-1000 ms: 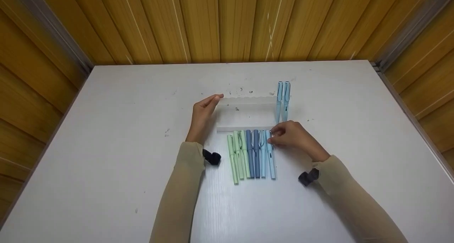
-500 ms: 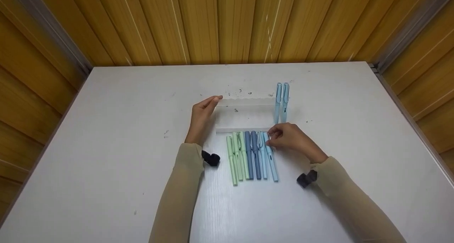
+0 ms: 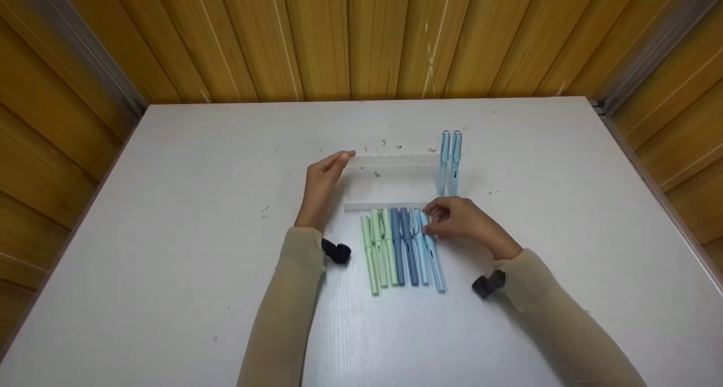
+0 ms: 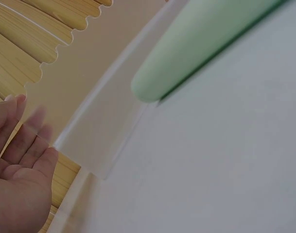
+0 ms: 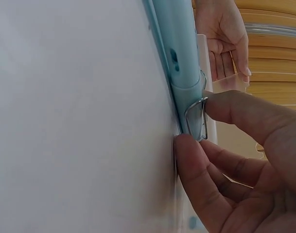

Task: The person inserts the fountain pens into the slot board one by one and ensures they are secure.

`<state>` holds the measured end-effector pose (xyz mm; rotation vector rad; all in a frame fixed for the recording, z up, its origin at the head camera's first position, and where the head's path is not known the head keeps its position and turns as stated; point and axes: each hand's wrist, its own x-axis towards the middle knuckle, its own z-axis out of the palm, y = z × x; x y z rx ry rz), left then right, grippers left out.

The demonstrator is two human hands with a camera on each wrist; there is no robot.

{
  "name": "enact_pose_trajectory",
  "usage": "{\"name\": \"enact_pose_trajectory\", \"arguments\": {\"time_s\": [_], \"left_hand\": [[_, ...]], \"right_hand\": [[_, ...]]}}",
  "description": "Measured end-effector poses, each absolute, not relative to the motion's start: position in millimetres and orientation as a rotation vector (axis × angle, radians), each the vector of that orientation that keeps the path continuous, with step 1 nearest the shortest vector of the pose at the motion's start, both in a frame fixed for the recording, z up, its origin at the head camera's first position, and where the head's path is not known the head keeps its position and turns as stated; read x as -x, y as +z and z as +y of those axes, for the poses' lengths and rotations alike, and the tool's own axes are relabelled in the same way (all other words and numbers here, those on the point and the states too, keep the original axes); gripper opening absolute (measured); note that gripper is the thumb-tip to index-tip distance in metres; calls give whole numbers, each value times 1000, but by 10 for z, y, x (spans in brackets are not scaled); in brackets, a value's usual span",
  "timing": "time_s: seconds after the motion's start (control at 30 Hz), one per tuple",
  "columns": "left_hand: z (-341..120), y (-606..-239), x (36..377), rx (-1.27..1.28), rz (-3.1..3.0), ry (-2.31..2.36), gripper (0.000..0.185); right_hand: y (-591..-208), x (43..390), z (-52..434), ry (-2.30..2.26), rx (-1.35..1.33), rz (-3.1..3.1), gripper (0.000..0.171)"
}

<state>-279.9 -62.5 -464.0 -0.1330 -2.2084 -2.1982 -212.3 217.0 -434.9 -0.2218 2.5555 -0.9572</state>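
Note:
My left hand point(image 3: 321, 188) grips the left end of a clear, wavy-edged pen stand point(image 3: 392, 161); in the left wrist view its fingers show through the clear panel point(image 4: 84, 77). With thumb and fingertips, my right hand point(image 3: 467, 224) pinches the clip end of the rightmost light blue pen point(image 3: 435, 262), which lies slanted on the table. Close up, the right wrist view shows that pen's cap point(image 5: 186, 104) and wire clip. Beside it lie another light blue pen point(image 3: 421, 257), two dark blue pens point(image 3: 397, 251) and three light green pens point(image 3: 370, 257).
Two light blue pens point(image 3: 444, 149) stand upright at the right end of the stand. The white table point(image 3: 169, 234) has small dark marks, and wood-panelled walls point(image 3: 373, 42) rise behind it and at both sides.
The rightmost light blue pen's lower end has swung slightly right while my right hand shifted a little left with its top. The neighbouring blue pens' lower ends moved slightly right. My left hand stays put.

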Motion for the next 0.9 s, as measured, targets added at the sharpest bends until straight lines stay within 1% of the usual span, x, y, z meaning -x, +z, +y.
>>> {"name": "enact_pose_trajectory", "arguments": {"time_s": [0.07,0.23,0.3,0.47,0.7,0.9], "left_hand": [[-623,-4652,2802,133,-2215,-2181,37],[-621,-4446,2673,128,-2257,-2173,35],[-623,-4428,2665,121,-2262,-2185,34],[-621,-4637,2800,114,-2226,-2215,37],[-610,-4656,2795,131,-2210,-2198,38],[-616,-4644,2792,133,-2199,-2201,37]], "right_hand": [[-4342,2121,2173,-960,228,2550,43],[-4331,2114,2191,-967,244,2538,42],[-4331,2112,2195,-973,245,2533,41],[-4339,2099,2189,-979,244,2534,41],[-4353,2067,2172,-954,286,2570,47],[-4345,2072,2169,-948,284,2575,44]]}}
